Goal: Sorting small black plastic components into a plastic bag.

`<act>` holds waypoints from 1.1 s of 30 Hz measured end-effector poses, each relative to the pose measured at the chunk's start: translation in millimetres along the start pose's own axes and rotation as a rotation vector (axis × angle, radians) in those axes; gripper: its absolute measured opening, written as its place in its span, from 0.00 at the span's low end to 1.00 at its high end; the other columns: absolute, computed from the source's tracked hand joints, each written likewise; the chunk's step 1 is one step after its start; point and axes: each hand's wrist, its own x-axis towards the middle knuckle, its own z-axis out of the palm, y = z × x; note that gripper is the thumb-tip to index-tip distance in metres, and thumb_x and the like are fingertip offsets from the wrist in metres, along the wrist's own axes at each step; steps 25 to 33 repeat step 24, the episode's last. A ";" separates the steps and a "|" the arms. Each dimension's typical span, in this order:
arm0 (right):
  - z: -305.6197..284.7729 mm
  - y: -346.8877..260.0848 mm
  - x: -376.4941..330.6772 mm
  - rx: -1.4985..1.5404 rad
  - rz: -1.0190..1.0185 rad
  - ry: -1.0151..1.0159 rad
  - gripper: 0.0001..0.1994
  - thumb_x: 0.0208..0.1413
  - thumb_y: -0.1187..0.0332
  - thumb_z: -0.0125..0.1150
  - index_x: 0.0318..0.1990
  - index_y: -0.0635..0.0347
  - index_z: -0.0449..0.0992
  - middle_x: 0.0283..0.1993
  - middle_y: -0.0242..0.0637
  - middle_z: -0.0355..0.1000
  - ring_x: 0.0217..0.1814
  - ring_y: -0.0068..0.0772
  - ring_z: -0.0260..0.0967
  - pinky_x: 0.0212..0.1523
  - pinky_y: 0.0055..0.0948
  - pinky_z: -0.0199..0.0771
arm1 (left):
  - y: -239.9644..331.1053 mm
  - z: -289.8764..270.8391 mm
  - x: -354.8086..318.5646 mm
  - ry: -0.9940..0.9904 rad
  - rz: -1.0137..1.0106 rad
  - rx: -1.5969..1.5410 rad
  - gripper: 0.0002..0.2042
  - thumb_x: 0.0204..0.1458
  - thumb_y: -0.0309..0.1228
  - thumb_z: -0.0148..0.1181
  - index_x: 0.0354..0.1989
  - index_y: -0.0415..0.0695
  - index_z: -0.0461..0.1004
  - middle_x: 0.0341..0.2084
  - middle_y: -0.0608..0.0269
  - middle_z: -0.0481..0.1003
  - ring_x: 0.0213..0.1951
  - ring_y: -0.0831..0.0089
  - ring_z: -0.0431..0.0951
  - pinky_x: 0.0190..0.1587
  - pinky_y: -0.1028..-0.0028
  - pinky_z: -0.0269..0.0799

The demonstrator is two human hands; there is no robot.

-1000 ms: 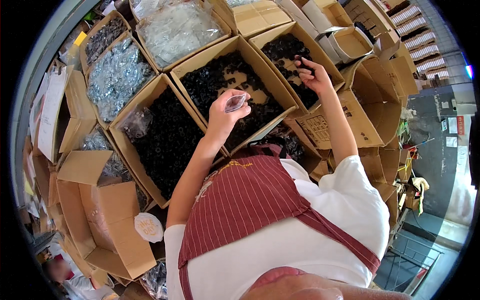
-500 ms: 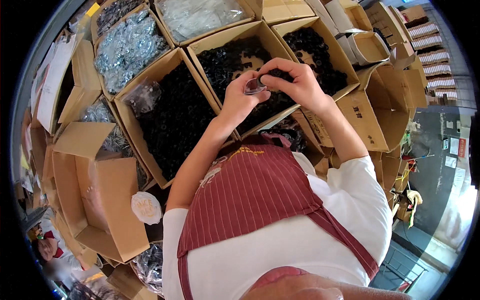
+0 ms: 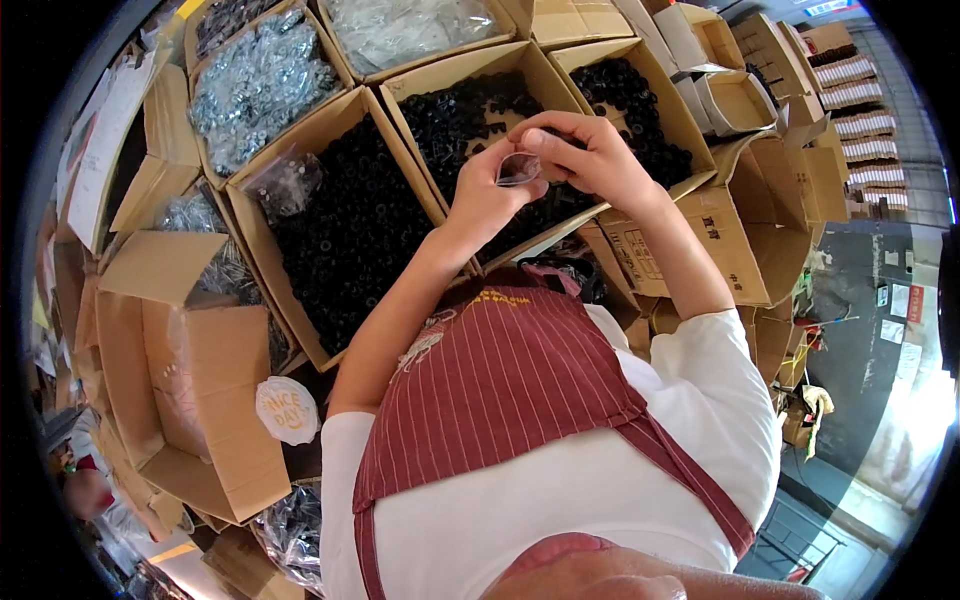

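My left hand (image 3: 487,190) and my right hand (image 3: 590,158) meet above an open cardboard box of small black parts (image 3: 462,112). Between their fingertips they pinch a small clear plastic bag (image 3: 518,168) with dark pieces inside. The thumbs and forefingers of both hands touch the bag's edges. I wear a red striped apron (image 3: 510,380) over a white shirt.
More open boxes surround me: black parts at the left (image 3: 345,235) and at the right (image 3: 640,100), shiny silver parts at the upper left (image 3: 255,85), clear bags at the top (image 3: 405,25). An empty box (image 3: 190,370) lies at the left. Stacked cartons (image 3: 770,60) stand at the right.
A second ago my right hand was out over the right box while the left held the bag. The right hand has come back, and both now hold the bag together.
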 end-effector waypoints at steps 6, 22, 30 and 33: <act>-0.4 6.0 0.2 0.011 0.076 -0.093 0.21 0.70 0.54 0.48 0.53 0.64 0.77 0.22 0.24 0.66 0.20 0.12 0.55 0.19 0.17 0.50 | 1.8 1.2 -1.0 0.041 0.038 -0.008 0.19 0.47 0.19 0.66 0.49 0.41 0.74 0.38 0.67 0.77 0.42 0.78 0.76 0.49 0.75 0.71; -2.4 -7.8 4.0 0.314 0.118 -0.107 0.18 0.71 0.61 0.46 0.57 0.61 0.74 0.36 0.29 0.74 0.16 0.08 0.48 0.16 0.14 0.45 | 2.1 2.3 -3.3 -0.045 0.006 -0.056 0.33 0.48 0.21 0.68 0.65 0.47 0.67 0.36 0.69 0.73 0.42 0.79 0.74 0.50 0.77 0.69; -1.3 -6.6 4.0 0.258 0.124 -0.107 0.17 0.71 0.62 0.45 0.59 0.55 0.74 0.40 0.29 0.76 0.16 0.09 0.49 0.16 0.13 0.46 | -3.4 0.2 -0.5 -0.065 -0.031 -0.050 0.38 0.47 0.21 0.68 0.70 0.50 0.61 0.37 0.69 0.73 0.42 0.78 0.74 0.51 0.75 0.70; -1.3 -6.6 4.0 0.258 0.124 -0.107 0.17 0.71 0.62 0.45 0.59 0.55 0.74 0.40 0.29 0.76 0.16 0.09 0.49 0.16 0.13 0.46 | -3.4 0.2 -0.5 -0.065 -0.031 -0.050 0.38 0.47 0.21 0.68 0.70 0.50 0.61 0.37 0.69 0.73 0.42 0.78 0.74 0.51 0.75 0.70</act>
